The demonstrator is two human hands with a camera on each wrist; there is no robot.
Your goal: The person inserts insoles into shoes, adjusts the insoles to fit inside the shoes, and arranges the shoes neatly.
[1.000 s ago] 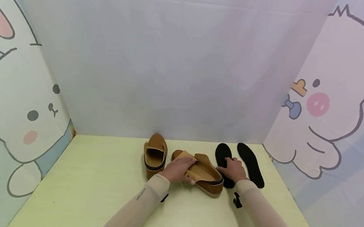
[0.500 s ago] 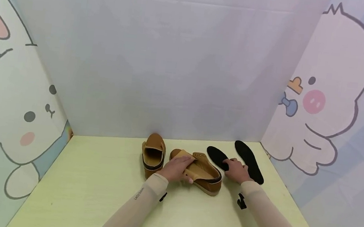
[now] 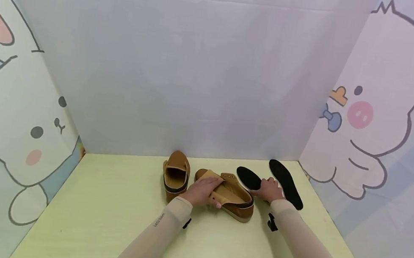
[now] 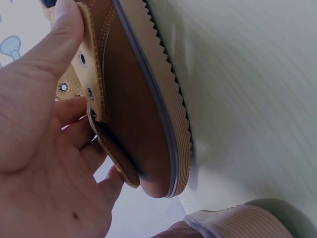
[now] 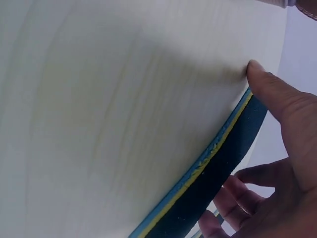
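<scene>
A brown leather shoe (image 3: 240, 211) lies slanted on the table, its opening spread and its heel to the right. My left hand (image 3: 201, 191) grips its front part; the left wrist view has the thumb on an eyelet flap (image 4: 91, 74) and the fingers at the tongue (image 4: 118, 156). Right of this shoe, my right hand (image 3: 270, 190) holds a black insole (image 3: 248, 177) by its edges, one end pointing to the back left. In the right wrist view the insole (image 5: 223, 158) shows a blue and yellow layered edge. The hand hides its near end in the head view.
The second brown shoe (image 3: 178, 160) stands left of the held one, toe to the back wall. Another black insole (image 3: 286, 185) lies at the right. Cartoon-printed walls (image 3: 212, 83) enclose the pale yellow table (image 3: 114, 203) at the back and sides.
The held insole has turned, its far end swinging left toward the shoe. My right hand turned with it, then shifted slightly left. The left hand keeps its grip on the shoe.
</scene>
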